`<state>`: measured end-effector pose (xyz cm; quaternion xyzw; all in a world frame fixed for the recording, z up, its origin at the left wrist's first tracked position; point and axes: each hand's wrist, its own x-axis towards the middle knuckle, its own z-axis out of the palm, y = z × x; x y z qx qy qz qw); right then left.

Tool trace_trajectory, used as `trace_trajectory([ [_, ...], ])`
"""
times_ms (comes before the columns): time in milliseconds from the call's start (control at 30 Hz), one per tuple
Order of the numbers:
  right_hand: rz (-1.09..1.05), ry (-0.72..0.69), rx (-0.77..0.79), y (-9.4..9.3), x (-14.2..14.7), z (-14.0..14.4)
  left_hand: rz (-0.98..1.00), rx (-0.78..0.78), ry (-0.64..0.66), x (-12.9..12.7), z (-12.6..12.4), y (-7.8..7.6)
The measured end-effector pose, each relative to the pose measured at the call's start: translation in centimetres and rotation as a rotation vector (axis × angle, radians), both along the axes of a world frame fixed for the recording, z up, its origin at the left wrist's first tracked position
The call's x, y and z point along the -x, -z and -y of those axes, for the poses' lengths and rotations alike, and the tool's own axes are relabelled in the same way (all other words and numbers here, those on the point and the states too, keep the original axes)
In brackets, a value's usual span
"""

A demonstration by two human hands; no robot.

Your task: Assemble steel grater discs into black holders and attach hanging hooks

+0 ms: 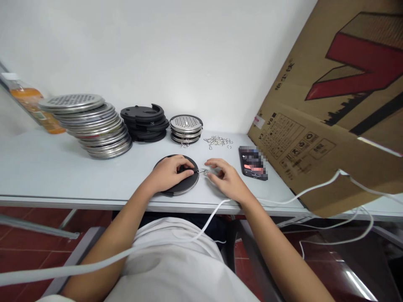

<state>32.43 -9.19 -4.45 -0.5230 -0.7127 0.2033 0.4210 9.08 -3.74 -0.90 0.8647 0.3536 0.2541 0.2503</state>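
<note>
Surface: pale grey table [63, 167] against a white wall, and I look down over my own arms onto it.
Cable: a white cable [201, 228] runs across my lap and up over the near edge.
Left hand: my left hand [171, 172] lies on the black disc [184, 186], fingers curled and pressing it flat near the table's front edge.
Right hand: my right hand [225, 178] sits just beside the disc, fingertips pinched together on a small metal clip [204, 171] at the disc's rim.
Phone: a phone [253, 162] lies right of that hand.
Loose clips: a scatter of wire clips [218, 141] lies farther back.
Back row: big perforated steel plates [91, 123], black lids [145, 122], small mesh discs [186, 128].
Far left: an orange bottle [31, 102].
Right: a cardboard box [333, 105] leans in.
</note>
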Motion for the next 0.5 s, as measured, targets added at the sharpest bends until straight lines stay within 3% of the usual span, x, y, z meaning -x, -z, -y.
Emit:
trace_trajectory([
  [100, 0.086, -0.098, 0.019, -0.28, 0.38, 0.34, 0.013, 0.004, -0.002, 0.00, 0.14, -0.09],
  [200, 0.069, -0.012, 0.092, -0.21, 0.42, 0.30, 0.016, 0.010, -0.007, -0.02, 0.19, -0.14],
  [300, 0.042, 0.041, 0.064, -0.12, 0.28, 0.07, 0.024, 0.008, -0.008, -0.03, 0.16, -0.12],
  [500, -0.006, -0.024, 0.093, -0.30, 0.25, -0.03, 0.024, 0.009, 0.002, 0.04, 0.08, -0.04],
])
